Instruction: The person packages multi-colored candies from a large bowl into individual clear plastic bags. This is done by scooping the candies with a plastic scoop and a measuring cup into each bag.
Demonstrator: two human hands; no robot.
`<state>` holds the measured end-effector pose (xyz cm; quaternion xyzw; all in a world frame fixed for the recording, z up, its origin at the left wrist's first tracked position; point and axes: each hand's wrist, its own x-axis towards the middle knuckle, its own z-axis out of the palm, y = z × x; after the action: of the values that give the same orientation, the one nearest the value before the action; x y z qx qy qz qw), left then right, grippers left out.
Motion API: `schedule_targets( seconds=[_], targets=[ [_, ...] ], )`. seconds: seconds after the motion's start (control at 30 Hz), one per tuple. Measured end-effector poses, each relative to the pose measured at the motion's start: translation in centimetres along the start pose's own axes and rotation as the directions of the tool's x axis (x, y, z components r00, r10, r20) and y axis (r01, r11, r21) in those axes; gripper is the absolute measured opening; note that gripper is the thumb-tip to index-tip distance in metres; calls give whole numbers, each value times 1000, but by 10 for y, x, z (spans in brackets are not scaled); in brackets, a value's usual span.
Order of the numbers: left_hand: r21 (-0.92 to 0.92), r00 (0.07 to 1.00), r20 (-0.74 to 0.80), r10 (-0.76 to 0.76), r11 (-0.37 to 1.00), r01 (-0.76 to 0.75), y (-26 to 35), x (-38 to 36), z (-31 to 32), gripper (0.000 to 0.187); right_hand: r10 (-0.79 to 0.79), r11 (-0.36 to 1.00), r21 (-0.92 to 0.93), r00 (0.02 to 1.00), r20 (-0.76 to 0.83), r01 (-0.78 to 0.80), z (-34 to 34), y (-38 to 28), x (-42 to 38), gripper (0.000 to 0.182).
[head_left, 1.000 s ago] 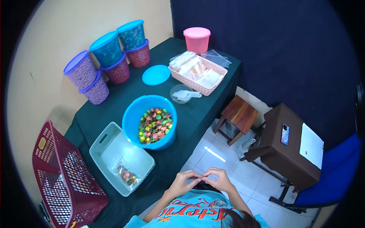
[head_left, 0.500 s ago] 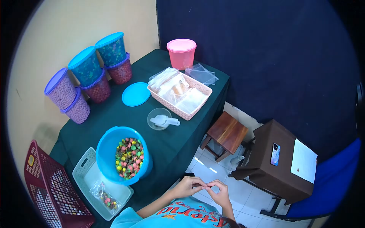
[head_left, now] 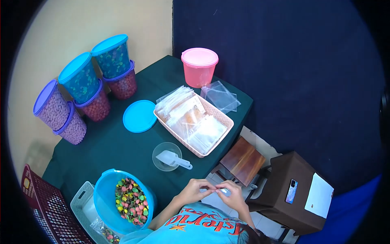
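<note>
My left hand [head_left: 196, 191] and my right hand [head_left: 231, 195] meet at their fingertips in front of the blue shirt. The fingers of each are pinched together; a small pale or clear bit shows at the right fingertips, too small to make out. Left of them stands a blue tub [head_left: 152, 199] of colourful candies [head_left: 132, 201]. A white scoop [head_left: 172, 159] lies in a clear bowl [head_left: 157, 163] just beyond my hands. Farther off, a pink basket [head_left: 178, 140] holds clear plastic bags [head_left: 205, 132].
Stacked candy tubs [head_left: 77, 77], a blue lid [head_left: 139, 116] and a pink tub [head_left: 199, 67] are on the green table. A green tray [head_left: 79, 203] and maroon basket [head_left: 50, 207] are at left. Right are a wooden stool [head_left: 243, 159] and a phone [head_left: 291, 191] on brown cloth.
The view has shifted, so the table items appear lower and the near ones larger. My hands stay together at the fingertips, slightly higher in the picture.
</note>
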<state>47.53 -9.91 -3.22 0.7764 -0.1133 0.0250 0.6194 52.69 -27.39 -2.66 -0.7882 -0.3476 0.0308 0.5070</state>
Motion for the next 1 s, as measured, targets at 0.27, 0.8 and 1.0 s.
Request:
schedule_targets(
  seconds=[0.27,0.8,1.0],
  targets=[
    [-187,938,-205,-280,952,243,-15,-11,-28,8,-20,994,113,952,304,-15,31,11,50,13],
    [-307,737,-590,-330,936,174,5,53,-8,23,-447,880,331,829,336,340,3,60,176,13],
    [-318,756,-535,-377,919,233,8,89,13,33,-416,896,347,796,441,276,-14,96,193,12]
  ],
)
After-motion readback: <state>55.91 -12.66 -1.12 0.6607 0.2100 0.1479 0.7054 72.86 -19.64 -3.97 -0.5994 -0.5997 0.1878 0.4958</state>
